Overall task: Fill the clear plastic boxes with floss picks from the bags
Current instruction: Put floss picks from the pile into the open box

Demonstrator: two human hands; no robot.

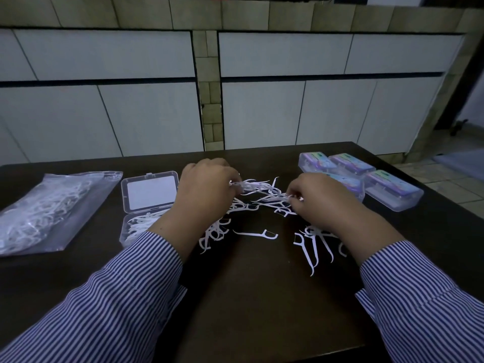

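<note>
gathering a bunch of picks (pixel 262 191) between them, both hands work just above the table (pixel 262 297): the left hand (pixel 207 184) pinches one end of the bunch, the right hand (pixel 314 197) pinches the other, fingers curled tight on the white plastic. below and nearer the wrists, loose picks (pixel 311 244) lie scattered. left of the left grip sits the open box (pixel 149 205), lid up, its tray partly filled; further left lies the bag (pixel 49 208), with many picks in it. beyond the right grip stand four closed boxes (pixel 392 189), apparently done. the likely trouble is the tangle: curved handles hook one another, so lifting the bunch could drag strays along and drop them short of the box, or spill them off the grip. a bunch not lined up may also jam across the tray and keep the lid from closing. the tabletop is dark and smooth, so white picks show well, though the room is dim. behind it run pale cabinet doors (pixel 117 111) under a tiled counter (pixel 235 11).
</note>
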